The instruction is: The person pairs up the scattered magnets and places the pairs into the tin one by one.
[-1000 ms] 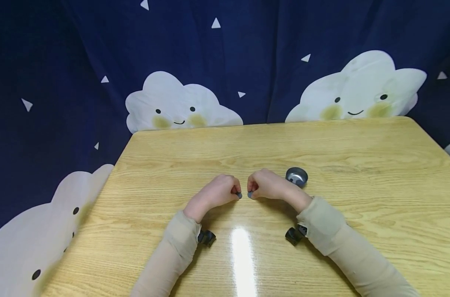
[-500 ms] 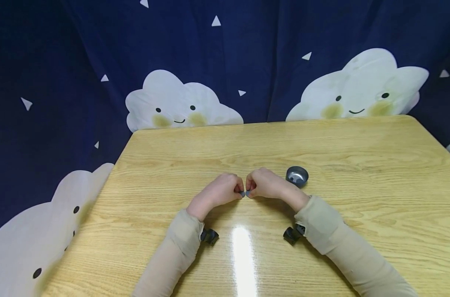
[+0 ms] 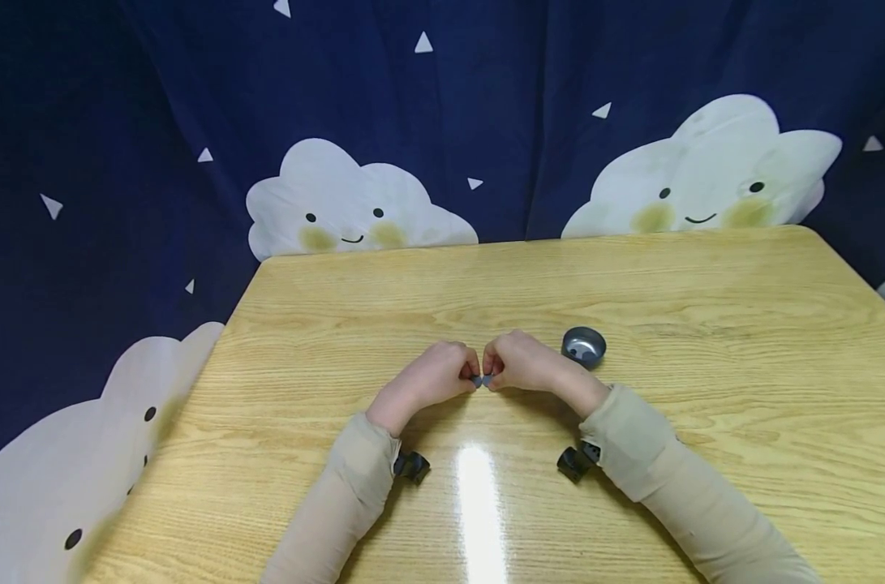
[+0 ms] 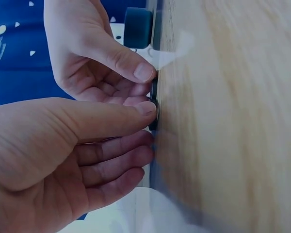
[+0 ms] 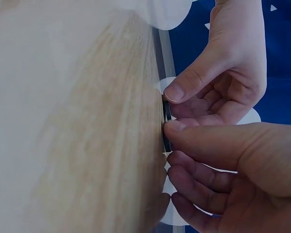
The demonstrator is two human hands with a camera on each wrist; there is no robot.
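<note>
In the head view my left hand (image 3: 433, 375) pinches a small dark flat disc (image 3: 476, 380) between thumb and fingers at the middle of the wooden table (image 3: 369, 316). Facing it, my right hand (image 3: 524, 362) pinches a similar disc (image 3: 488, 380). The two discs are edge to edge, or nearly so. Both wrist views show them standing thin and dark, low against the tabletop, in line with each other. Thumbs cover part of each disc. Just behind the right wrist sits a small metal bowl (image 3: 584, 347) with a few dark pieces inside.
Black wrist cameras, one on the left (image 3: 411, 466) and one on the right (image 3: 577, 461), hang below the sleeves close over the table. A dark blue curtain (image 3: 508, 97) with white clouds borders the table's back and left side.
Both hands have moved inward, bringing the two discs from a small gap to nearly meeting. Over the last half second they have hardly moved. The bowl stays in place.
</note>
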